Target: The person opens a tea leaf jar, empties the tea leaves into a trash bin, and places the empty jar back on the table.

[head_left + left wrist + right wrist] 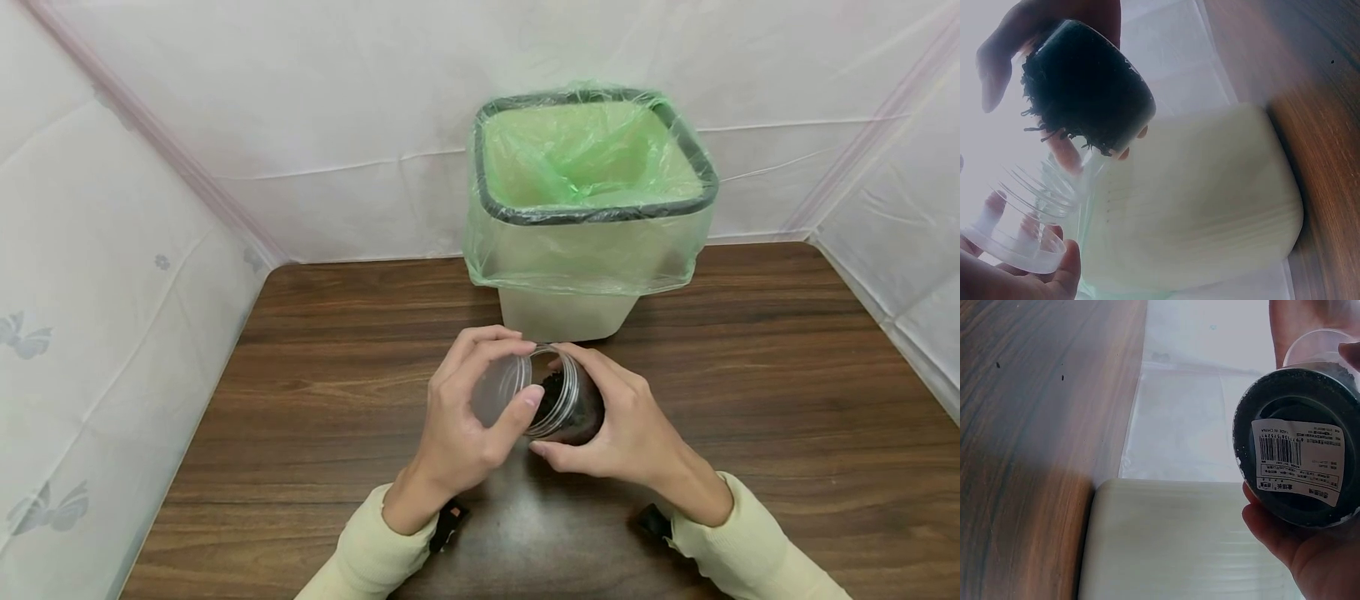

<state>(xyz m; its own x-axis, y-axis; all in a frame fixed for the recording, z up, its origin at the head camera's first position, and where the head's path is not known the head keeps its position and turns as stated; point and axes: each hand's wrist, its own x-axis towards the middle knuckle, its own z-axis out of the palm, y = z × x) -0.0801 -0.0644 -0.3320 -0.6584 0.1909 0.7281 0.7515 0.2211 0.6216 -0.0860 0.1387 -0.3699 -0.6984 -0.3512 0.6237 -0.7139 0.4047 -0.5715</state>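
My right hand (636, 427) grips a clear plastic jar (585, 410) tipped on its side, its open threaded mouth facing left. Dark dried shreds that look like tea leaves (552, 392) lie inside, packed towards the base in the left wrist view. On the jar's base, a white barcode label (1300, 461) shows in the right wrist view. My left hand (467, 417) holds a clear lid (495, 390) between thumb and fingers, on edge close by the jar's mouth. Whether lid and jar touch cannot be told.
Just beyond my hands stands a cream bin (562, 312) with a dark rim (600, 215) and a green plastic liner (517, 158). Under it is a dark wooden table (337, 375). White sheeting (337, 100) hangs at the back and both sides. Small dark specks dot the table in both wrist views.
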